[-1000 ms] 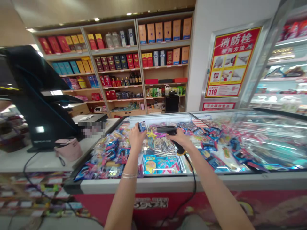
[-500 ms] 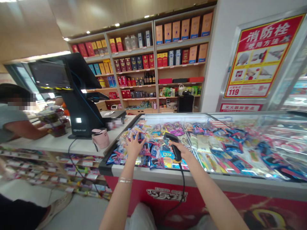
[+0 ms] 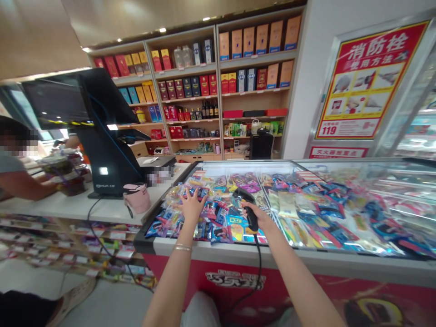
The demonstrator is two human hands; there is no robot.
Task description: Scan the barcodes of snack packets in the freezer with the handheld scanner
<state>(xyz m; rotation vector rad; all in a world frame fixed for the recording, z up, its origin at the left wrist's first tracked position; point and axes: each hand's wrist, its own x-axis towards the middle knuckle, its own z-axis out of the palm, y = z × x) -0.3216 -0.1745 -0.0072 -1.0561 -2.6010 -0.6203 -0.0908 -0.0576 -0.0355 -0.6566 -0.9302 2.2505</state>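
Observation:
My left hand [image 3: 192,206] is open with its fingers spread, low over a heap of colourful snack packets [image 3: 221,231] in a glass-topped chest freezer. I cannot tell whether it touches them. My right hand [image 3: 256,217] grips a black corded handheld barcode scanner [image 3: 243,195], whose head points forward and left over the packets. The scanner's black cord [image 3: 259,268] hangs down the freezer's red front. A thin bracelet [image 3: 183,247] circles my left wrist.
The freezer's front rim [image 3: 306,256] runs below my hands. To the left stand a counter [image 3: 78,209], a black checkout terminal [image 3: 105,156] and a pink bag [image 3: 136,198]. A person [image 3: 20,177] works beyond the counter. Boxed goods fill wooden shelves [image 3: 184,77] behind.
The small blue packet held in my left hand a second ago is no longer in it, and that hand now hangs open. The view has turned left, bringing the counter and person into sight.

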